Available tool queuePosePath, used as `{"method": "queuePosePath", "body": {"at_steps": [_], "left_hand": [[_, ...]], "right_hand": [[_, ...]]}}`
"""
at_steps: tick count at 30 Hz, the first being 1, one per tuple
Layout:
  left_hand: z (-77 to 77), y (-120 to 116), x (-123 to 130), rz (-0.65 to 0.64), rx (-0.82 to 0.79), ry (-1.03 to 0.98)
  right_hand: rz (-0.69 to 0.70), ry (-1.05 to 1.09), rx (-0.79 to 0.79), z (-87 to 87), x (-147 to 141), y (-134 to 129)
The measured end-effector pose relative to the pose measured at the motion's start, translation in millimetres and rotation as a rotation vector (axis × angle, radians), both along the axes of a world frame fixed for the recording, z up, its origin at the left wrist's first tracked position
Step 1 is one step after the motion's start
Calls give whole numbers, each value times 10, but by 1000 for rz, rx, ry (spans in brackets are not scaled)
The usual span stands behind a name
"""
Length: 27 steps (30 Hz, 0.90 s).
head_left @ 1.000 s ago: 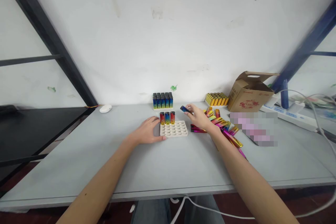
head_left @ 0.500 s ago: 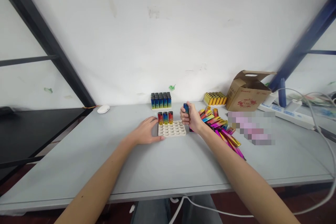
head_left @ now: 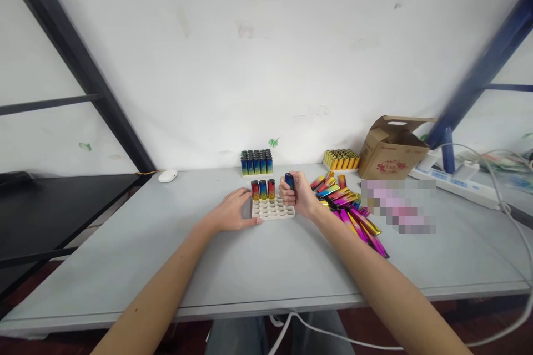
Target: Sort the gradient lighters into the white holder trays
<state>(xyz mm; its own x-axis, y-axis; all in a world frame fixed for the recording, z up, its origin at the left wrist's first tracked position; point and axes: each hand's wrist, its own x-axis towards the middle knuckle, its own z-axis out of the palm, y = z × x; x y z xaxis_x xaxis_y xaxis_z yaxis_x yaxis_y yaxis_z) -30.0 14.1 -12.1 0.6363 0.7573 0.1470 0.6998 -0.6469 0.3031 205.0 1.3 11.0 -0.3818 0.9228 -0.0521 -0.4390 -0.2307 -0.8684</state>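
A white tray (head_left: 272, 209) with rows of holes lies on the table in front of me. Three lighters (head_left: 262, 189), two red and a blue one between them, stand upright in its back row at the left. My left hand (head_left: 232, 212) clasps the tray's left end, thumb at the front corner and fingers toward the back. Wrapped in my right hand (head_left: 300, 194) is a blue lighter (head_left: 289, 179), held upright over the tray's right back part; the fingers hide its lower portion.
Loose shiny lighters (head_left: 350, 208) are heaped right of the tray. Behind stand a block of blue lighters (head_left: 257, 163) and a tray of yellow ones (head_left: 342, 160). An open cardboard box (head_left: 391, 152), a power strip (head_left: 462, 180) and white cables (head_left: 512, 233) occupy the right.
My right hand has moved left and slightly down with the blue lighter, from beside the tray to over its right part. My left hand stays at the tray.
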Motion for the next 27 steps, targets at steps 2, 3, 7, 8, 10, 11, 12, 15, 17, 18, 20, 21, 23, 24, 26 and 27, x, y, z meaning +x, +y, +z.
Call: {"method": "queuePosePath", "body": {"at_steps": [2, 3, 7, 8, 10, 11, 12, 15, 17, 18, 20, 21, 23, 24, 26, 27], "left_hand": [[2, 2, 1, 2, 0, -6], [3, 3, 2, 4, -2, -6], [1, 6, 3, 8, -4, -12], [-1, 6, 3, 10, -5, -13], [-3, 5, 4, 14, -9, -7], [-4, 5, 5, 15, -13, -2], [-4, 5, 6, 15, -17, 3], [-4, 6, 9, 14, -30, 7], [-7, 8, 9, 16, -31, 6], [-8, 9, 8, 16, -28, 3], [-8, 9, 6, 12, -20, -8], [-5, 7, 5, 10, -16, -12], [5, 0, 7, 9, -12, -10], [10, -4, 8, 11, -11, -3], [18, -8, 9, 19, -7, 10], [18, -8, 9, 22, -6, 13]], "right_hand": [[14, -13, 3, 12, -6, -15], [17, -18, 4, 20, -7, -23], [28, -21, 5, 50, 3, -45], [25, -18, 7, 53, 8, -46], [24, -18, 9, 53, 17, -43], [23, -20, 11, 52, 20, -41], [21, -21, 14, 49, 21, -40], [8, -27, 25, 45, 13, -42], [15, -39, 23, 43, 3, -47], [19, -45, 18, 40, -2, -49], [21, -47, 12, 32, -10, -52], [23, -43, 12, 28, -12, -53], [48, -34, 19, 26, -12, -55], [62, -28, 27, 30, -10, -57], [63, -8, 47, 50, -2, -64], [51, 3, 56, 63, 5, -67]]}}
